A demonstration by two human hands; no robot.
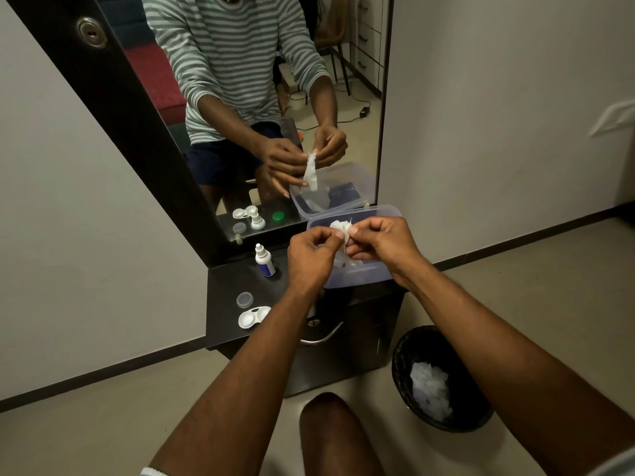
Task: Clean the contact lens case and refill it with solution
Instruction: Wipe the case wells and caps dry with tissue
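Note:
The white contact lens case [253, 316] lies open on the black dresser top [226, 297], near its front left. A clear round cap [244, 299] rests just behind it. The small solution bottle [264, 261] with a white nozzle and blue label stands upright near the mirror. My left hand [311, 261] and my right hand [379, 242] are held together above a clear plastic box [357, 273], both pinching one piece of white tissue [341, 229]. The tissue hangs down between my fingers.
A tall mirror [240, 97] behind the dresser reflects my hands, the tissue and a green cap. A black waste bin [441, 379] holding crumpled white tissue stands on the floor to the right of the dresser. My knee [336, 438] is below.

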